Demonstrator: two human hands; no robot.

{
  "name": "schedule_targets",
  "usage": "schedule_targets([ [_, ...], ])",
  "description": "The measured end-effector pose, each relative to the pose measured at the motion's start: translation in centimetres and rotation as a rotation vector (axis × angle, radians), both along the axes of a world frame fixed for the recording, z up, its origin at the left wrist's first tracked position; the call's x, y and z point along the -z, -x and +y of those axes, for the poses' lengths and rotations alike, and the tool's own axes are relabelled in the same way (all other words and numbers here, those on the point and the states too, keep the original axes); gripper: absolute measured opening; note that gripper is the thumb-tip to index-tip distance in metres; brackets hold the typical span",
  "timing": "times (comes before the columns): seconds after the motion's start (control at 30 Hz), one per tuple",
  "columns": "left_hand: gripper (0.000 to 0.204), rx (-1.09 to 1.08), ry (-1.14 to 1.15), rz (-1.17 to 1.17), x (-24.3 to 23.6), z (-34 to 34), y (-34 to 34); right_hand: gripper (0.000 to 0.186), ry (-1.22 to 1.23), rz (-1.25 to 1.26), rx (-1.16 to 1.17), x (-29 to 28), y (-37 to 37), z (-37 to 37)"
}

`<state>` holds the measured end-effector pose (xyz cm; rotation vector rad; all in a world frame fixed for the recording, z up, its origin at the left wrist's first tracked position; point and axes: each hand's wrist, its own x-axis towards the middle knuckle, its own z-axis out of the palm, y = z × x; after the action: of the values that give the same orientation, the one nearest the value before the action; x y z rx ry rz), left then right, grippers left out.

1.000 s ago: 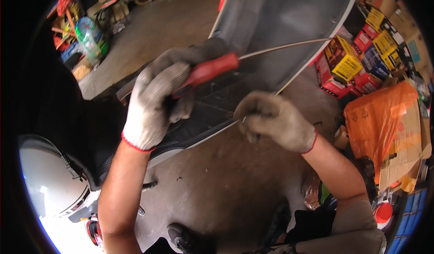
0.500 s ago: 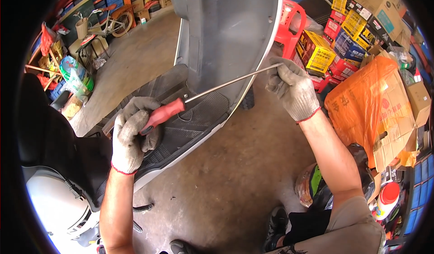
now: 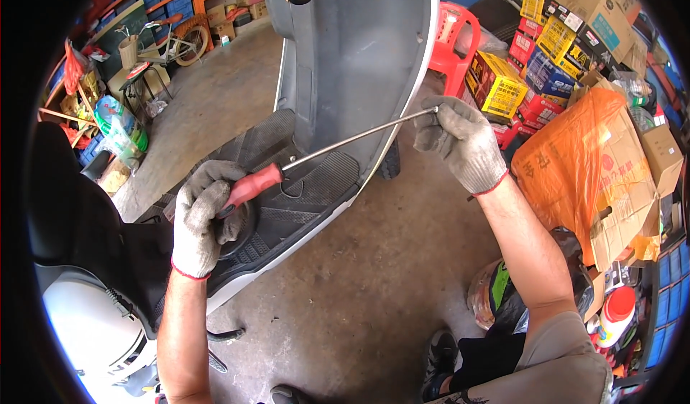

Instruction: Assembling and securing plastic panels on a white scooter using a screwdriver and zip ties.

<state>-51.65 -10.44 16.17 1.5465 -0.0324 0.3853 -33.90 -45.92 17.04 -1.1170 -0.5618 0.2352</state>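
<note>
in the head view, the left hand (image 3: 198, 210), gloved in grey-white, is closed on the screwdriver (image 3: 257, 185), fingers wrapped about its red handle. the metal shaft slants up and to the right from this grip, passes over the scooter (image 3: 359, 59) and ends at the right hand (image 3: 467, 141). that hand, gloved alike, has thumb and fingers pinched together on the tip; whether a small piece sits there too is too small to tell. the screwdriver thus spans the space between the two grips.

below the shaft and just right of the left grip lies the scooter's mat (image 3: 327, 188), dark and ridged. the black seat (image 3: 72, 195) is to the left of that grip, with a white panel (image 3: 93, 318) lower down. far above and left of it, shelves (image 3: 197, 5) carry blue bins (image 3: 180, 3).

just above the right grip is a red chair (image 3: 445, 60); near it, up and to the right, boxes (image 3: 496, 88) in yellow, red and blue are piled. right of that grip, an orange bag (image 3: 557, 167) drapes over a carton (image 3: 625, 203). well apart, lower right, stands a white bottle (image 3: 614, 325) with a red cap. the stained floor (image 3: 338, 274) shows below and between the grips, and a dark shoe (image 3: 440, 357) is on it, well below the right one.
</note>
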Motion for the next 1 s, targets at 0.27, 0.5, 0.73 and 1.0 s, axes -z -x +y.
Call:
schedule_targets([
  [0.27, 0.034, 0.014, -0.054, 0.034, 0.0, 0.3, 0.1, 0.030, 0.160, -0.032, 0.092, -0.6, 0.2, -0.1],
  [0.5, 0.046, 0.161, 0.065, 0.083, 0.7, 0.2, -0.2, 0.027, 0.273, -0.121, 0.118, -2.4, -0.1, -0.3],
  [0.73, 0.037, 0.183, 0.231, -0.053, 0.5, 0.7, 0.1, 0.032, -0.117, -0.043, 0.068, -5.9, 0.1, 4.2],
  [1.0, 0.040, 0.037, 0.287, -0.222, -3.1, 1.4, 0.9, 0.014, -0.248, -0.091, 0.031, -14.1, 1.1, 11.3],
])
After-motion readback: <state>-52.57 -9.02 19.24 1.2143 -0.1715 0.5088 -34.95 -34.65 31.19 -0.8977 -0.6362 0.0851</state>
